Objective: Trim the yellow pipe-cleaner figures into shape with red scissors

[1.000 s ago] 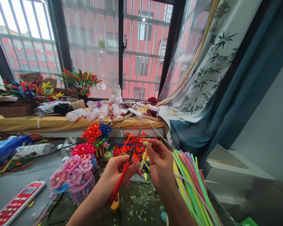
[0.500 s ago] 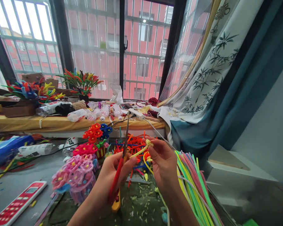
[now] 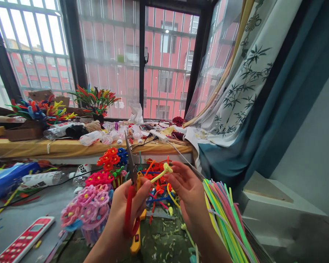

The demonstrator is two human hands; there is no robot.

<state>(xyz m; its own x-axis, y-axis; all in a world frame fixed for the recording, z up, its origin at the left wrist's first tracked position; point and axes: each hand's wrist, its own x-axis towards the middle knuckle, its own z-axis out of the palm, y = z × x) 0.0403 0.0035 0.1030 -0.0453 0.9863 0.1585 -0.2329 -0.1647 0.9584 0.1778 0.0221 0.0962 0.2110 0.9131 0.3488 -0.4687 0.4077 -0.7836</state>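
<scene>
My left hand [image 3: 126, 208] is closed around red-handled scissors [image 3: 129, 208], their blades pointing up and away. The same thumb and fingers pinch the lower end of a short pale yellow pipe cleaner [image 3: 157, 177]. Its far end is twisted into a small knotted head. At that head, the thumb and fingertips of my right hand [image 3: 188, 188] are closed on the yellow fuzz. Behind both hands lies a pile of red, orange and blue pipe-cleaner pieces [image 3: 157, 190]. A yellow tool with a red switch [image 3: 136, 239] lies below my left hand, partly hidden.
Pipe-cleaner flowers [image 3: 87, 208] stand left of my hands, with a red and white remote [image 3: 22, 239] nearer. A bundle of long pipe cleaners [image 3: 227, 219] lies at right. Yellow clippings [image 3: 164, 233] litter the dark mat. Bottles [image 3: 90, 138] crowd the windowsill.
The scissor blades have swung left, away from the pile. Both hands have shifted slightly left with the yellow pipe cleaner, and my right fingers have loosened somewhat around its knotted head.
</scene>
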